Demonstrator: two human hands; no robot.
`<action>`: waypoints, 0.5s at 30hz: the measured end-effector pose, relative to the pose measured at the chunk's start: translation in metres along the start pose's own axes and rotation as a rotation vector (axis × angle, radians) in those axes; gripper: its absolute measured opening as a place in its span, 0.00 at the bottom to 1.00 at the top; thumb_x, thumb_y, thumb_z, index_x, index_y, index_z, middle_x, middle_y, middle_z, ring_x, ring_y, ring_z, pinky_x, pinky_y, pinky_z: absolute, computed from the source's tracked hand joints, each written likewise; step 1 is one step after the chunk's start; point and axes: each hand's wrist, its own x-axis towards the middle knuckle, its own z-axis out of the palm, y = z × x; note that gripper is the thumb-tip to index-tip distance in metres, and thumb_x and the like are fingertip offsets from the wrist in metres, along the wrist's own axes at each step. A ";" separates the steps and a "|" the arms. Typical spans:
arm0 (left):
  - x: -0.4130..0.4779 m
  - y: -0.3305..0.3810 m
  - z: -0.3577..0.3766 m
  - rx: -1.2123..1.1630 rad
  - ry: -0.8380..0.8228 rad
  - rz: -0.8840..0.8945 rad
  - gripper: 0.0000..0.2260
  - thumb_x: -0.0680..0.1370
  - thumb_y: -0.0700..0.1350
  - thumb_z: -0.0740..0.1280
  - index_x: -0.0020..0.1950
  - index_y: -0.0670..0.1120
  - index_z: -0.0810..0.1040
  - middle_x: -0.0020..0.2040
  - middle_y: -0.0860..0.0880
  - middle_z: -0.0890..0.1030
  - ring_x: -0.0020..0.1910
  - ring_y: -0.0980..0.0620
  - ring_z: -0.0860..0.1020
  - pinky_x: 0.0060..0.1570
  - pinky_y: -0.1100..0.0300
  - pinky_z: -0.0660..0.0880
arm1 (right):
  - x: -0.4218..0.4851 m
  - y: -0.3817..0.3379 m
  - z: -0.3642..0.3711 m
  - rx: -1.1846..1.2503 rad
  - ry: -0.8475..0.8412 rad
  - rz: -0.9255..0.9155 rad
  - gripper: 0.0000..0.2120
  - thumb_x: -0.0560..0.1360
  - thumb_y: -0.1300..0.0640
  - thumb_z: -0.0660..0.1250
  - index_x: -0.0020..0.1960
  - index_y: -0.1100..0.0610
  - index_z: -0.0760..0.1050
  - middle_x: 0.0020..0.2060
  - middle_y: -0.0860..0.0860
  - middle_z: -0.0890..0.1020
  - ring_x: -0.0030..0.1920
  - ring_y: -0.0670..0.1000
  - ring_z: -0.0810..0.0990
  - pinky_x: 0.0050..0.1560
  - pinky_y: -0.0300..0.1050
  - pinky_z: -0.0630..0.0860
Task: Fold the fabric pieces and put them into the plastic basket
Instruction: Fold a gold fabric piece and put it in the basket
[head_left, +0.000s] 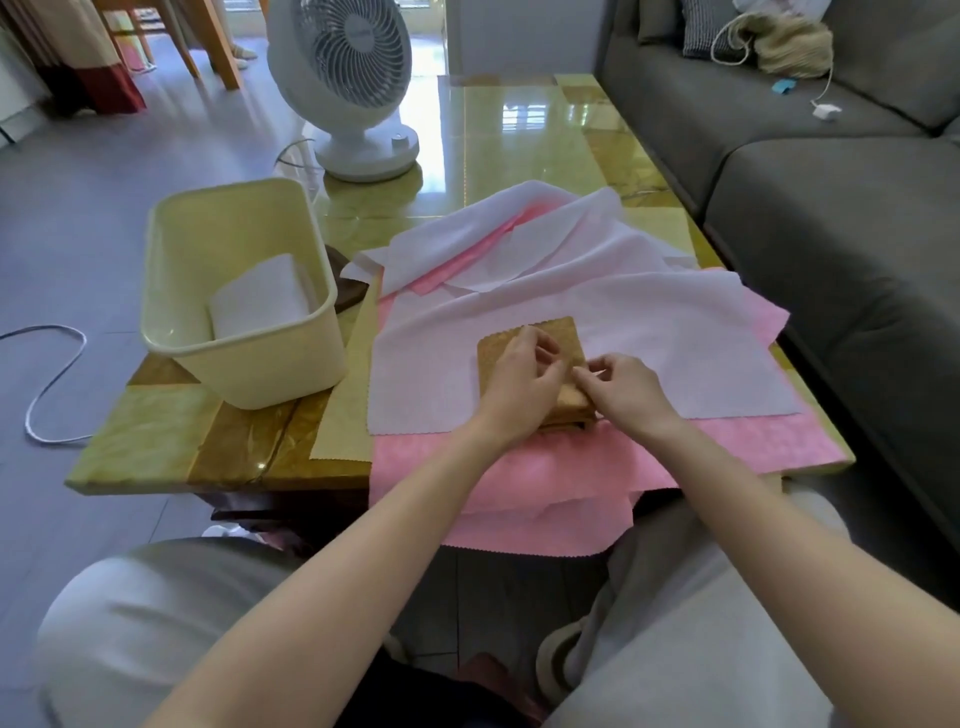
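A dark grey upholstered sofa (831, 249) runs along the right side of a glossy yellow-green stone-look table (519, 130). A large pink fabric sheet with a zigzag-cut edge (519, 467) lies across the near end of the table and hangs over its front edge. On top of it lie rumpled white fabric sheets (649, 338), the nearest one spread flat. A cream rectangular plastic basket (270, 374) stands on the table's left near corner, beside the fabrics, with a folded white fabric piece (260, 301) inside. A white round desk fan (348, 78) stands behind it. A small tan fabric piece, folded into a thick rectangular pad (550, 335), lies on the flat white sheet. The left hand (519, 379) rests on it with curled fingers gripping its fold; the right hand (628, 389) pinches its near right corner.
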 end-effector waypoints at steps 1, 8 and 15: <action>0.000 -0.006 -0.003 0.075 -0.005 0.031 0.07 0.77 0.38 0.63 0.55 0.41 0.74 0.51 0.48 0.74 0.52 0.51 0.74 0.54 0.61 0.70 | 0.000 0.002 0.001 -0.005 0.005 0.011 0.15 0.77 0.52 0.64 0.57 0.61 0.77 0.50 0.57 0.82 0.52 0.56 0.80 0.54 0.48 0.76; -0.005 -0.047 -0.035 0.719 -0.134 -0.078 0.20 0.79 0.52 0.59 0.71 0.51 0.66 0.67 0.47 0.68 0.66 0.45 0.64 0.63 0.49 0.62 | 0.003 0.004 0.006 -0.042 -0.031 0.083 0.21 0.78 0.49 0.61 0.63 0.64 0.72 0.57 0.57 0.79 0.59 0.56 0.76 0.58 0.48 0.72; -0.008 -0.062 -0.031 0.908 -0.118 0.000 0.22 0.81 0.56 0.53 0.74 0.52 0.60 0.68 0.47 0.67 0.66 0.46 0.65 0.62 0.49 0.63 | 0.008 -0.011 0.006 0.052 -0.147 0.173 0.19 0.78 0.46 0.59 0.45 0.62 0.75 0.41 0.57 0.77 0.42 0.56 0.76 0.45 0.46 0.72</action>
